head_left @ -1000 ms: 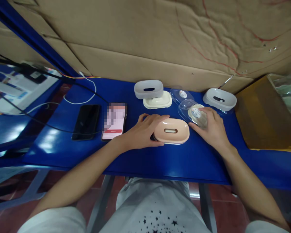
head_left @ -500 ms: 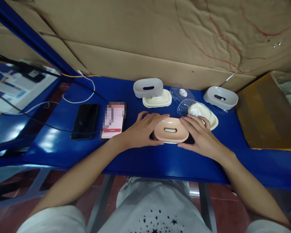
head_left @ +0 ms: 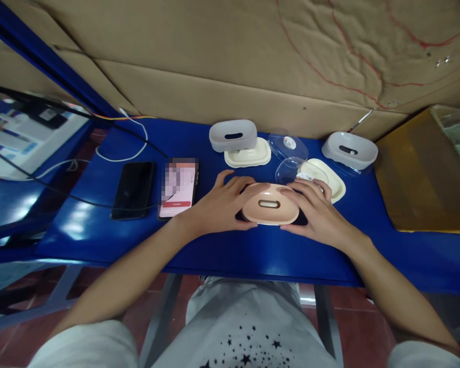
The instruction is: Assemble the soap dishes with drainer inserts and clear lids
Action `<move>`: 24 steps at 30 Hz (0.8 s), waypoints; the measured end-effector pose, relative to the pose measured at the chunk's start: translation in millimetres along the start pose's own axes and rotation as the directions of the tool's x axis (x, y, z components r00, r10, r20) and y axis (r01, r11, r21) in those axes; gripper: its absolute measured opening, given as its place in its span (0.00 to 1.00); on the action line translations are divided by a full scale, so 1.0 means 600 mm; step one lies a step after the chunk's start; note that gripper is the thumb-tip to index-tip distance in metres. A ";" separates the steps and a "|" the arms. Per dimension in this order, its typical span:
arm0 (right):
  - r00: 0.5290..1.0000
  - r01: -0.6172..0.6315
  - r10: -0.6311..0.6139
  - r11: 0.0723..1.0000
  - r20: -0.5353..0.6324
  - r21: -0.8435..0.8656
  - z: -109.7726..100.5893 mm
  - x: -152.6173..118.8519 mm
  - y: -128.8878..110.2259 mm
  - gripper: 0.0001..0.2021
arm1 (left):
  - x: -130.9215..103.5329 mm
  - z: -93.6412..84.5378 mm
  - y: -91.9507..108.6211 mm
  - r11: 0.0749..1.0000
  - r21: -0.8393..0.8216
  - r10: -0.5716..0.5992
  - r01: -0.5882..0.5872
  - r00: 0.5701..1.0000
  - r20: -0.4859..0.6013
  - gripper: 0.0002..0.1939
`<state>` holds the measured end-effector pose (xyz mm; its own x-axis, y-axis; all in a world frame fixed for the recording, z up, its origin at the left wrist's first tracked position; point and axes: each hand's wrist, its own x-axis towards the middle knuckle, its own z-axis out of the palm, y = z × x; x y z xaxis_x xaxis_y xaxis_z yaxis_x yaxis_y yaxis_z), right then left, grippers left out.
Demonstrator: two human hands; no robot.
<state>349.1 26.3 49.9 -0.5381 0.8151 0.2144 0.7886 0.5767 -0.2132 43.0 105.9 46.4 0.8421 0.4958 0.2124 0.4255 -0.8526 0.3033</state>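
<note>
An oval peach-coloured soap dish [head_left: 270,213] with a slot in its floor sits between my hands, a pale base showing under its front rim. My left hand [head_left: 230,204] grips its left end, and my right hand [head_left: 310,204] grips the right end. Fingers of both hands press on its far rim while the thumbs rest low at the front. Just behind my right hand lie a cream oval tray [head_left: 331,179] and a clear lid [head_left: 287,168] with a sticker. Whatever is directly beneath the dish is hidden.
Grey soap dishes stand at the back left [head_left: 233,135] and back right [head_left: 348,149]. A cream tray [head_left: 249,154] and another clear lid [head_left: 289,145] lie behind. Two phones, one dark [head_left: 132,189] and one lit [head_left: 178,189], lie left; a cardboard box [head_left: 417,174] stands right.
My right fingers have moved slightly inward over the dish's rim. The near clear lid has shifted a little left off the cream tray. My grip on the dish persists.
</note>
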 end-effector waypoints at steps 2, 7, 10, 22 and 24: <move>1.000 0.009 -0.009 1.000 -0.007 -0.019 0.000 0.001 -0.001 0.38 | 0.000 -0.004 0.004 0.999 0.040 0.007 -0.007 1.000 0.011 0.43; 1.000 0.008 -0.009 0.997 -0.009 -0.083 0.006 0.004 -0.005 0.35 | 0.002 -0.014 0.016 0.991 0.130 0.003 -0.010 0.999 0.047 0.39; 1.000 -0.002 -0.001 0.993 -0.024 -0.116 0.011 0.005 -0.009 0.35 | 0.002 -0.013 0.017 0.993 0.117 -0.020 0.015 0.999 0.041 0.39; 0.990 -0.143 0.142 0.987 -0.014 -0.076 -0.028 -0.016 0.049 0.47 | -0.002 -0.019 -0.004 0.967 -0.209 -0.131 0.146 0.988 0.080 0.54; 0.979 -0.204 0.200 0.972 -0.044 -0.114 -0.032 -0.021 0.059 0.41 | -0.001 -0.021 -0.004 0.953 -0.255 -0.144 0.164 0.985 0.097 0.53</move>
<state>389.5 35.5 58.3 -0.3558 0.9109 0.2090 0.9104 0.3884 -0.1426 37.2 109.8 57.3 0.8004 0.5947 0.0755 0.4593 -0.6892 0.5604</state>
